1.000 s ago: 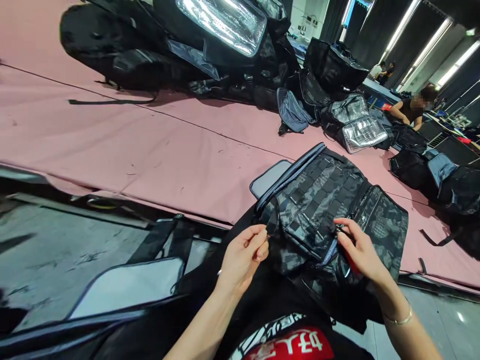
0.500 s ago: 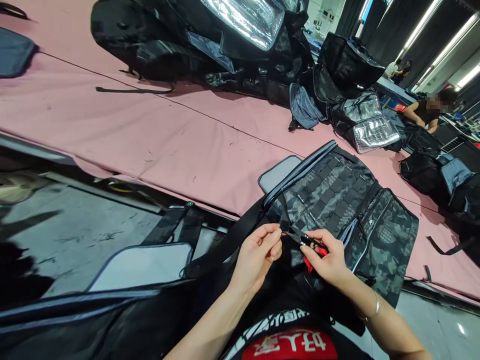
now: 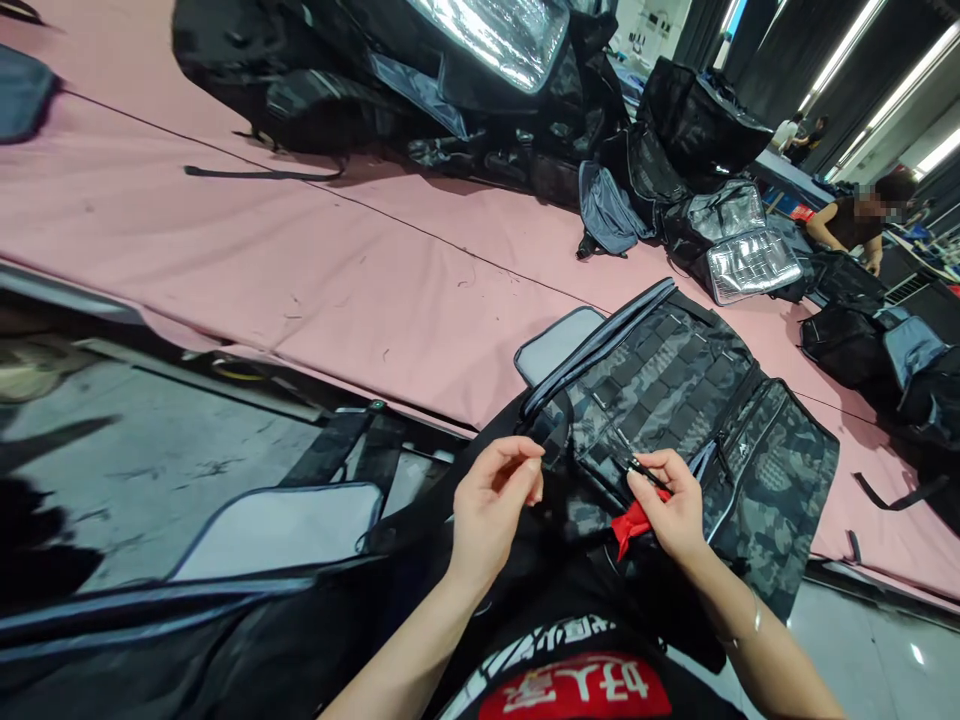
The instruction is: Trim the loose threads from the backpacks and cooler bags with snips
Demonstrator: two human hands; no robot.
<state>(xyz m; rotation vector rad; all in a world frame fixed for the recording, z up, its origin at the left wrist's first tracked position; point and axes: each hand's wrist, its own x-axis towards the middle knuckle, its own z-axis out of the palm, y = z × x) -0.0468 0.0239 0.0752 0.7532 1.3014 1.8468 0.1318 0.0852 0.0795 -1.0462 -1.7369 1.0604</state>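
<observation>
My right hand is closed around a pair of small thread snips, their blades pointing up and left over the bag. A piece of red cloth hangs below the snips at that hand. With thumb and fingertips pinched together, my left hand is beside a black strap end; whether anything small is between its fingers I cannot make out. Under and beyond both hands lies a dark camouflage bag, with rows of webbing and a zipped front pocket.
A pink-covered table runs across the view. Large black bags are piled at its back, and silver-lined bags lie to the right. Another bag with blue-grey trim is at lower left. A co-worker is at far right.
My left hand has moved slightly left, off the strap end. My right hand has drawn the snips right, away from the strap, so the hands are farther apart. More red cloth shows.
</observation>
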